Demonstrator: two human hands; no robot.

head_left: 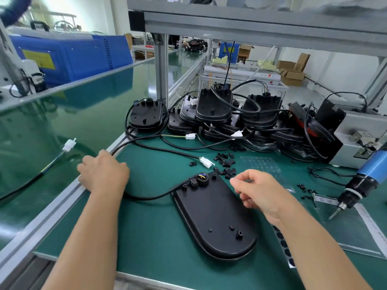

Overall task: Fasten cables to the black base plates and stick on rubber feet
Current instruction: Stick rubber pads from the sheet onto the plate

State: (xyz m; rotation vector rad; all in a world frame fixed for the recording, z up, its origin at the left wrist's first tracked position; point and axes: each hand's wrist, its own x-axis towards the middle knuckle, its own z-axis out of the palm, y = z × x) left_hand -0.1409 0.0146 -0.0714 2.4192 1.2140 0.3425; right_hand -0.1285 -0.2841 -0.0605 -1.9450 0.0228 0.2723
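A black oval base plate (213,218) lies on the green mat in front of me. Its black cable (150,198) leaves the round grommet at the plate's far end and curves left under my left hand (103,171). That hand rests at the mat's left edge, fingers curled over the cable there. My right hand (258,190) hovers over the plate's far right side with fingers loosely curled; nothing shows between its fingertips. A strip of black rubber feet (285,248) lies on a clear sheet right of the plate. Small black cable clips (225,163) are scattered beyond the plate.
Several stacked base plates with cables (213,107) crowd the back of the mat. A blue electric screwdriver (356,183) hangs at the right above loose screws (303,188). A grey machine (360,130) stands far right. An aluminium rail (62,197) borders the conveyor on the left.
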